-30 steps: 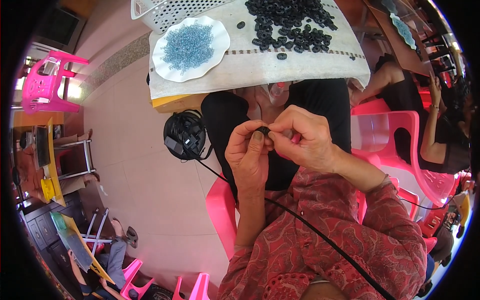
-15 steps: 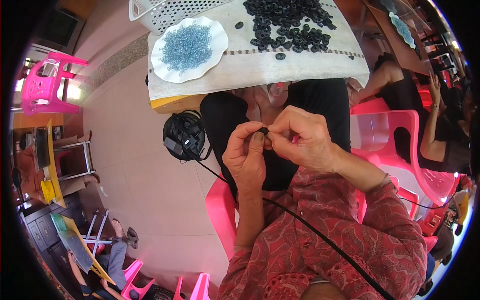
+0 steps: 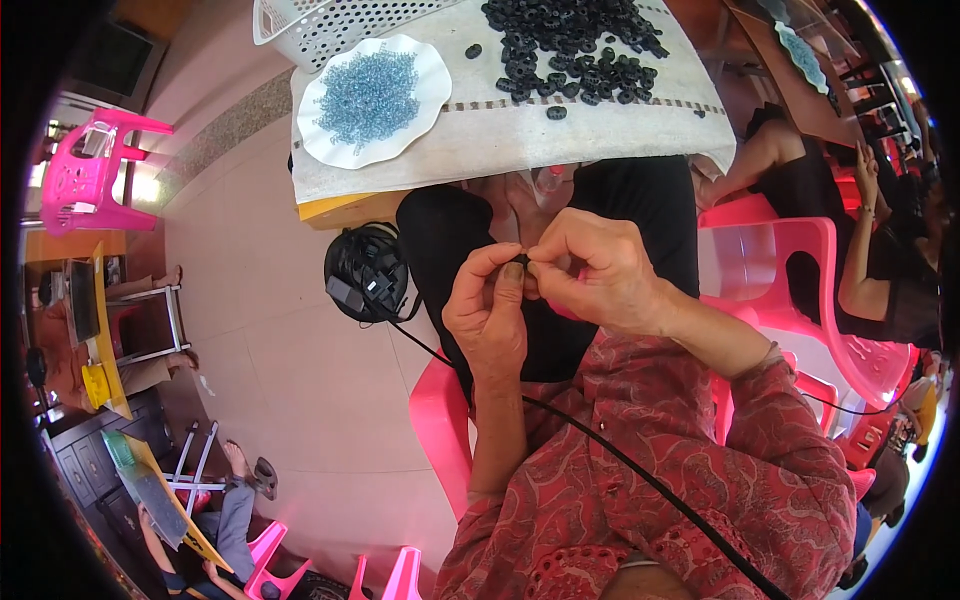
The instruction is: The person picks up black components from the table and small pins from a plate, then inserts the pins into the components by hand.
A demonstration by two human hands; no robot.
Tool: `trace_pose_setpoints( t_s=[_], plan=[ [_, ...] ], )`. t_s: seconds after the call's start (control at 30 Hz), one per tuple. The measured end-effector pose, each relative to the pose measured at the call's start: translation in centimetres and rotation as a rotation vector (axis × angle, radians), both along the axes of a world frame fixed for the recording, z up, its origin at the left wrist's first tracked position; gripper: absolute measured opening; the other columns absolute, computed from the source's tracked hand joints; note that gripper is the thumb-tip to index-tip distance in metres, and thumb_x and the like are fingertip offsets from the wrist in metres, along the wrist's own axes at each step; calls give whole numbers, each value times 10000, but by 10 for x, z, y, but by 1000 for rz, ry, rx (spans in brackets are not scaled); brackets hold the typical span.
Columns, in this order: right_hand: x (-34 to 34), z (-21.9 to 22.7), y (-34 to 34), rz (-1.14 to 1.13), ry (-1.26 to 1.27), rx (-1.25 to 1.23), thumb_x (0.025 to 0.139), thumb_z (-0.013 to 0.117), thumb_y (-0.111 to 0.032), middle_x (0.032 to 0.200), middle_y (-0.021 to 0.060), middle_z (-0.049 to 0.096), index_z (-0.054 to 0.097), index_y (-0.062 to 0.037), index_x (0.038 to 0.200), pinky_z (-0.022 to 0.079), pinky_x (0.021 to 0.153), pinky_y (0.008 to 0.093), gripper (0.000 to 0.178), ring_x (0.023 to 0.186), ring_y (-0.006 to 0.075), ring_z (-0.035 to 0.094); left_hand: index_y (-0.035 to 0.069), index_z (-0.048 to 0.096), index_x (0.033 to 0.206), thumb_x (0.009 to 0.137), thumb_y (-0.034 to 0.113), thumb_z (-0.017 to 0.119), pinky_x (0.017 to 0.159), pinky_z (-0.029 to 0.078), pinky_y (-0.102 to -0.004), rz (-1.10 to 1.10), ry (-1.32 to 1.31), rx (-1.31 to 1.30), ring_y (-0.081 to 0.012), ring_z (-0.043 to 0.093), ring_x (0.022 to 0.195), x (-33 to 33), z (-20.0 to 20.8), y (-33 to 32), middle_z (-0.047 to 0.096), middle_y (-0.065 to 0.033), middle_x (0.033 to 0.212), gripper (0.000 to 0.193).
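Above my lap, my left hand (image 3: 490,312) is closed, pinching a small black plastic part (image 3: 521,261) between thumb and fingertips. My right hand (image 3: 605,270) meets it from the right, thumb and forefinger pressed together at the part. What lies between those right fingertips is too small to make out. Beyond my knees, a white scalloped plate (image 3: 436,84) carries a heap of small translucent blue pieces (image 3: 366,98). Right of the plate, many loose black oval parts (image 3: 570,50) lie piled on the cloth-covered table (image 3: 400,172).
A white perforated basket (image 3: 330,28) stands behind the plate. On the floor to the left lies a black bag with cables (image 3: 366,275); a black cable (image 3: 640,470) crosses my shirt. Pink chairs (image 3: 770,265) and other seated people surround me. A bottle (image 3: 549,178) stands below the table edge.
Both hands stay pinched together at the black part, with only slight finger movement. The whole view has shifted a little.
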State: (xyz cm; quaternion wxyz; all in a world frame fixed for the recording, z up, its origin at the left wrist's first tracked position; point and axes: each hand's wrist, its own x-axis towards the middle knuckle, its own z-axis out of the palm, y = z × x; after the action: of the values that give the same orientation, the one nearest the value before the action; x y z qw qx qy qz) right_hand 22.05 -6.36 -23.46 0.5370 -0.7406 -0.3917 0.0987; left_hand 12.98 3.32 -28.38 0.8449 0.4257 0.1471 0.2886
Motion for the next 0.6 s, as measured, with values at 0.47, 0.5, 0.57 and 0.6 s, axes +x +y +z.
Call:
trace_pose_setpoints(
  t_s=[0.47,0.5,0.57,0.6],
  plan=[
    [-1,9,-1,66,297,2,810,641,16,717,93,601,599,38,825,527,521,238,50,619,141,655,-37,592,1027,898,-16,548,625,462,-186,19,34,79,-70,568,703,-3,-1,5,588,-30,860,138],
    [-2,6,0,50,239,16,798,649,14,716,98,602,598,34,818,520,514,247,59,614,154,652,-37,592,1027,898,-16,548,625,462,-186,19,33,79,-70,568,703,-3,-1,5,588,-30,860,138],
    [-2,2,0,33,181,32,786,657,12,714,103,603,597,29,811,513,507,257,68,610,167,650,-37,592,1028,899,-17,546,625,465,-188,12,31,74,-71,569,704,-3,-3,4,588,-30,861,139],
    [-1,1,-1,31,102,11,769,668,6,711,109,602,596,23,802,503,500,271,81,604,186,643,-37,592,1028,899,-17,546,625,465,-188,11,31,74,-71,569,704,-3,-2,4,588,-30,861,139]
  ],
)
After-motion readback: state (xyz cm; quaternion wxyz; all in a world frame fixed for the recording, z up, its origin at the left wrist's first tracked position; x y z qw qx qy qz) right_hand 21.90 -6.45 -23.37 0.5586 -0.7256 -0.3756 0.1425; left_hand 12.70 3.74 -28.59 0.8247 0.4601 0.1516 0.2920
